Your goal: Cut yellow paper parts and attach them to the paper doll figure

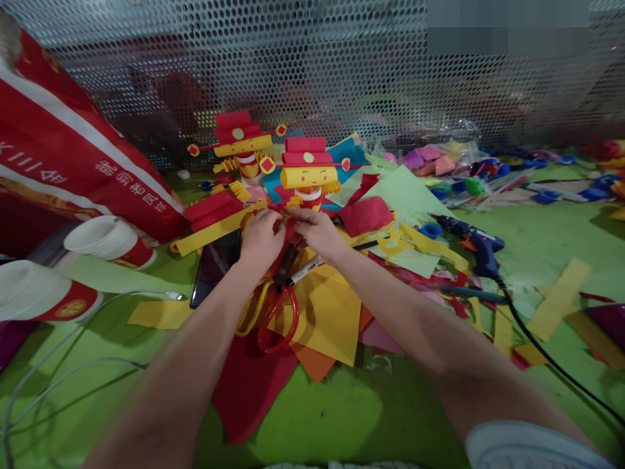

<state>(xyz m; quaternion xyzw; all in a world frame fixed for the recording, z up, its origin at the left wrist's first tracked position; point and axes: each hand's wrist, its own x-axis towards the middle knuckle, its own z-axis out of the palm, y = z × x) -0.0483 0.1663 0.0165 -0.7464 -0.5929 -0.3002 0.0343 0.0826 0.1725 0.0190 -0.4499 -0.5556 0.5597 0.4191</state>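
My left hand (262,240) and my right hand (319,233) meet at the middle, fingertips pinched close together. Whatever small piece lies between them is hidden. Just beyond stands a paper figure (309,177) with a red hat and yellow face; a second similar figure (243,140) is behind it to the left. A yellow paper strip (215,230) with a red roll (212,210) lies beside my left hand. Below my hands are scissors (278,319) with red and yellow handles and a white marker (306,268). A red paper piece (366,215) lies beyond my right hand.
A dark phone (215,267) lies left of my left forearm, near stacked paper cups (107,240) and a red bag (92,143). To the right rests a blue glue gun (471,244) with a trailing black cord (532,345). Paper scraps (561,296) and a perforated metal panel (312,65) surround the workspace.
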